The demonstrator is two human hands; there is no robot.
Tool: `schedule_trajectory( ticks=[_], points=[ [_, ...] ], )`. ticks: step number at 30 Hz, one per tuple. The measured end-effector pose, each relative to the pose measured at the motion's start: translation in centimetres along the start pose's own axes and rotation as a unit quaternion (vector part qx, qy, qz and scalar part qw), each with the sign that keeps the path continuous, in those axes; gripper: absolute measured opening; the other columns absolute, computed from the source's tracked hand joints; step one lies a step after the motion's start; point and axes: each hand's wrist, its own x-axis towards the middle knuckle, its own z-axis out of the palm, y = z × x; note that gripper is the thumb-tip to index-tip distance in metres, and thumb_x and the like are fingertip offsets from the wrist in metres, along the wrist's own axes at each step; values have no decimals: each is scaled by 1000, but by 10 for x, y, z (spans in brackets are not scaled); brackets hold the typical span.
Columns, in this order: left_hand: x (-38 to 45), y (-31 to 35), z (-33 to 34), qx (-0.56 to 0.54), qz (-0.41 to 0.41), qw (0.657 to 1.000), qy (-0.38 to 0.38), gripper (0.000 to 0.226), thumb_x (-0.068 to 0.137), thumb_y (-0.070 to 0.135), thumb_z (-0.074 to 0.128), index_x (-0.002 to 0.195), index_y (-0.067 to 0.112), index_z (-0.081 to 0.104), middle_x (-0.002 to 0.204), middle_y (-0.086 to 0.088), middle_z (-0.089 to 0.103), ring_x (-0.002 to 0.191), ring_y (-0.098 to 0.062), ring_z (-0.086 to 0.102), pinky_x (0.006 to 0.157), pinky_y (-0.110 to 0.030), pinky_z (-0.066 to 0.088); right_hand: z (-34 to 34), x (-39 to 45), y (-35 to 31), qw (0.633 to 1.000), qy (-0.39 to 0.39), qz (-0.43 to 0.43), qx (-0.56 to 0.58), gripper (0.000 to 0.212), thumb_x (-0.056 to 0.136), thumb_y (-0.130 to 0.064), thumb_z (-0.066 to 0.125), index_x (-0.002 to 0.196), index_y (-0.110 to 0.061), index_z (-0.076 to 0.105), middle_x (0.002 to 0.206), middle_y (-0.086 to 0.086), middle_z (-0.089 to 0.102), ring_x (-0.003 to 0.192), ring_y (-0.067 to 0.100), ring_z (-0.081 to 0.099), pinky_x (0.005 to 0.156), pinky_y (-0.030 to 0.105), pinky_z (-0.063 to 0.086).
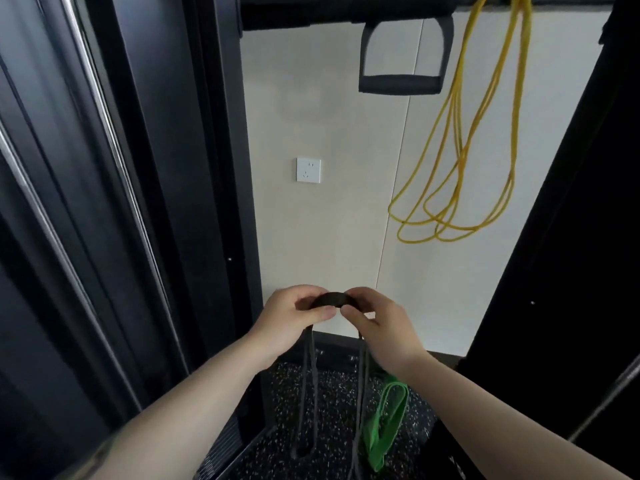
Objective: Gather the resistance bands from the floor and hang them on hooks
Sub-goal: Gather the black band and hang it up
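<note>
Both hands hold a black resistance band in front of the wall at waist height. My left hand pinches its top on the left and my right hand pinches it on the right. The band's dark loops hang down toward the floor. A green resistance band lies on the speckled floor below my right wrist. A yellow resistance band hangs in several loops from the top right; its hook is out of view.
A black strap handle hangs from a dark bar at the top centre. Black rack uprights stand left and right of the narrow gap. A white wall socket sits on the cream wall. The speckled rubber floor is below.
</note>
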Motion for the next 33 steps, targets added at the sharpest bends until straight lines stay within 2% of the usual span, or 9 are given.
schedule_trajectory(
  ticks=[3,5,7,12,15,20,25,30,33],
  points=[
    [25,-11,-3,-4,-7,1000,19,14,85,18,72,98,20,75,94,3,75,95,-11,67,86,-22,47,12,26,11,1000,7,6,0,9,96,-30,56,104,-32,61,97,-12,66,85,6,61,73,29,49],
    [41,-22,-5,9,-12,1000,19,12,84,18,73,94,25,75,93,4,74,94,-11,66,85,-21,46,21,40,21,1000,8,20,-4,9,97,-29,55,104,-32,59,97,-11,65,70,5,56,66,24,42],
    [59,-40,-6,29,-20,999,15,14,83,20,74,90,31,74,91,7,74,92,-10,65,86,-22,46,31,54,35,999,-1,41,-23,9,97,-29,54,104,-34,57,98,-11,65,65,5,54,63,24,41],
    [106,-101,-7,101,-43,994,-15,22,81,22,75,103,20,75,94,7,69,91,-16,62,83,-29,47,63,88,82,991,-27,105,-79,21,96,-34,57,115,-29,62,104,-9,67,87,15,64,79,36,54],
    [136,-139,-6,125,-51,989,-53,23,81,17,75,104,15,75,85,13,62,85,-16,60,80,-30,48,86,110,114,982,-45,134,-128,23,96,-35,55,117,-28,61,103,-8,67,87,15,63,79,37,54],
    [187,-212,5,190,-58,977,-81,21,80,18,76,101,17,76,81,9,60,85,-15,57,81,-32,44,135,143,179,967,-49,170,-182,28,96,-35,54,121,-25,59,108,1,63,89,19,61,79,40,54],
    [206,-308,24,210,-127,967,-72,26,80,20,75,107,19,74,101,0,63,100,-21,60,90,-36,47,190,157,251,953,-85,172,-234,36,96,-35,53,130,-24,55,119,0,62,117,20,50,96,39,47],
    [216,-378,49,194,-165,967,-32,26,83,20,73,109,16,71,99,1,59,98,-23,61,90,-40,50,233,163,311,951,-81,179,-237,33,99,-35,49,130,-26,53,124,-6,61,116,15,52,91,37,51],
    [229,-416,62,205,-164,964,-28,25,82,24,74,106,21,71,106,0,63,99,-22,62,87,-42,51,248,166,343,946,-88,162,-268,33,100,-36,46,130,-25,52,124,-7,60,115,15,52,86,36,50]
  ],
)
